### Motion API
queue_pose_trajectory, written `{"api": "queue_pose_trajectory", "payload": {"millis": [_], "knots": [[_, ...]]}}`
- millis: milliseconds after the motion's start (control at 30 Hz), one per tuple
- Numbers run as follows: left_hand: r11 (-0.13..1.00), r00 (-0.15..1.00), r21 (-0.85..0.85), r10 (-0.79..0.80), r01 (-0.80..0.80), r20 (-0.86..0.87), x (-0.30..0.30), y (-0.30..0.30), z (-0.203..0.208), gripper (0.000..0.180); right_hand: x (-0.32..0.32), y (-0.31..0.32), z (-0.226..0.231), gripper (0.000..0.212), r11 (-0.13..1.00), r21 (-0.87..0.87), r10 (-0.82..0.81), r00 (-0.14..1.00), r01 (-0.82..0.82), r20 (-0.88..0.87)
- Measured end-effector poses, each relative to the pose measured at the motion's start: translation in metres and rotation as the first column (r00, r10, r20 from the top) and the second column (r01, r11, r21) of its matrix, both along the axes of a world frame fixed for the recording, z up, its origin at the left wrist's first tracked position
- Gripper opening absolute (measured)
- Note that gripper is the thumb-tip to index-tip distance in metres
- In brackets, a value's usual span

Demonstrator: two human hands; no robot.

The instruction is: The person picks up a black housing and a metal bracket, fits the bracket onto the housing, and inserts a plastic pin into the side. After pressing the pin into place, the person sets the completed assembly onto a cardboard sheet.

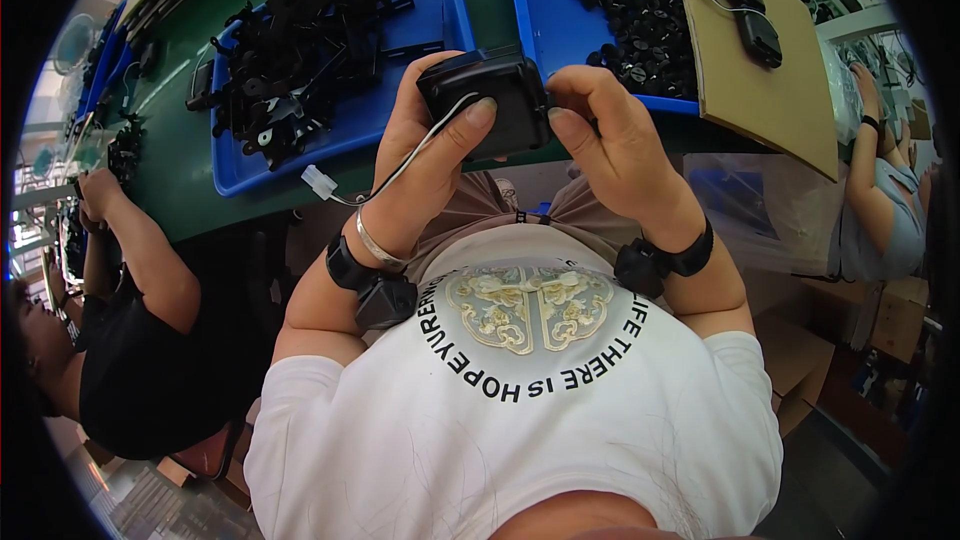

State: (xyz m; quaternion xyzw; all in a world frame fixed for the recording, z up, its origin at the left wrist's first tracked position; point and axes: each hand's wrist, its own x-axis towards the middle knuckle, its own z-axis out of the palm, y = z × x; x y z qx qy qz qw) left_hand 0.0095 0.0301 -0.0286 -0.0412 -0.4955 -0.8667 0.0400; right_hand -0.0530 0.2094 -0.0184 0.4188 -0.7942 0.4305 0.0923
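My left hand (415,155) is closed around a black plastic housing (515,110), with the thumb lying across its face. From the housing a thin black-and-white cable (408,162) runs down past my left wrist to a white plug (320,182), which hangs free. At the housing's right edge is my right hand (630,150), its thumb and forefinger pinched together. A small dark part seems to sit at these fingertips, too hidden to name.
A blue tray (345,155) of black plastic brackets (300,50) lies on the green table (185,180). Another blue tray (545,30) holds small black knobs (640,25). Cabled black housings (755,30) rest on a cardboard sheet (750,100). Co-workers (150,340) sit at both sides.
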Motion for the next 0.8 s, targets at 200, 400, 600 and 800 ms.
{"api": "queue_pose_trajectory", "payload": {"millis": [200, 400, 600, 800], "knots": [[1.000, 1.000, -0.015, -0.003, 0.003, 0.011, 0.001, -0.001, -0.005, 0.039, -0.002, 0.008, 0.006, 0.025, 0.982, 0.186, 0.035, 0.998, -0.024, -0.056], [0.999, 1.000, -0.043, -0.001, 0.001, 0.009, 0.001, 0.002, -0.002, 0.040, -0.003, 0.004, 0.002, 0.031, 0.991, 0.127, -0.043, 0.996, 0.032, 0.084], [0.999, 1.000, -0.042, 0.003, -0.002, 0.018, 0.001, 0.003, -0.002, 0.039, 0.008, -0.011, -0.002, 0.037, 0.937, -0.314, -0.084, 0.973, 0.150, 0.215], [0.999, 1.000, -0.050, 0.008, -0.009, -0.006, 0.002, 0.004, -0.002, 0.039, 0.001, -0.009, -0.004, 0.037, 0.983, -0.167, -0.065, 0.996, 0.073, 0.055]]}}
